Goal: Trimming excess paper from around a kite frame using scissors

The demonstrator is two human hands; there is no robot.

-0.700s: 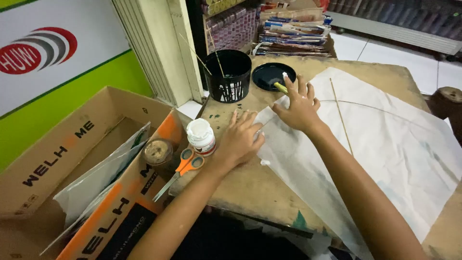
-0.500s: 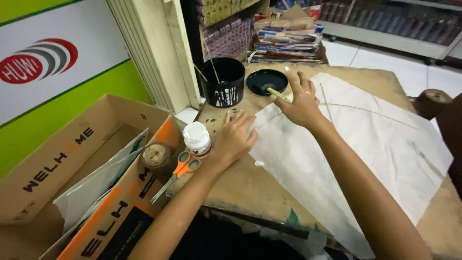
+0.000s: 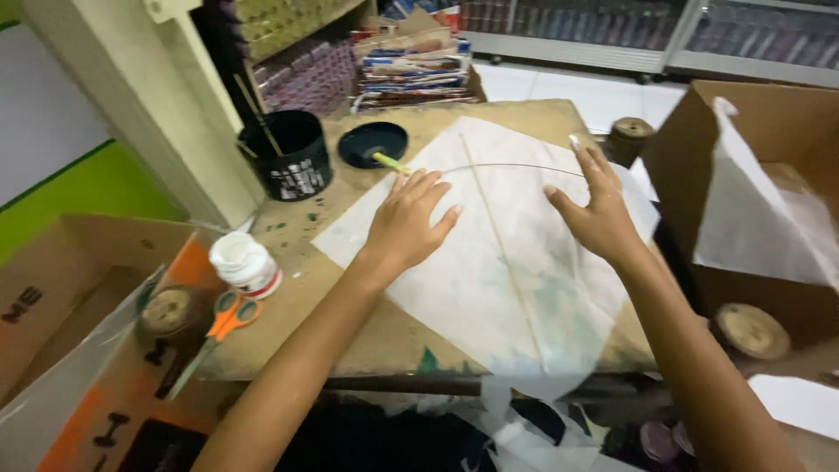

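Note:
A white paper kite (image 3: 489,271) with a thin stick spine and a curved bow stick lies flat on the brown worktable (image 3: 367,332). My left hand (image 3: 409,218) rests palm down on its upper left part, fingers spread. My right hand (image 3: 596,210) presses flat on the upper right part near the bow stick, fingers apart. Neither hand holds anything.
A black mesh pot (image 3: 293,157) with sticks and a black dish (image 3: 373,142) with a yellow brush stand at the back. A white jar (image 3: 246,264), orange scissors (image 3: 218,328) and a thread spool (image 3: 166,310) lie left. Cardboard boxes flank the table (image 3: 760,166).
Both hands have slid to the right across the kite: the left from the paper's left edge onto it, the right from the top corner to the right side. The view has shifted right.

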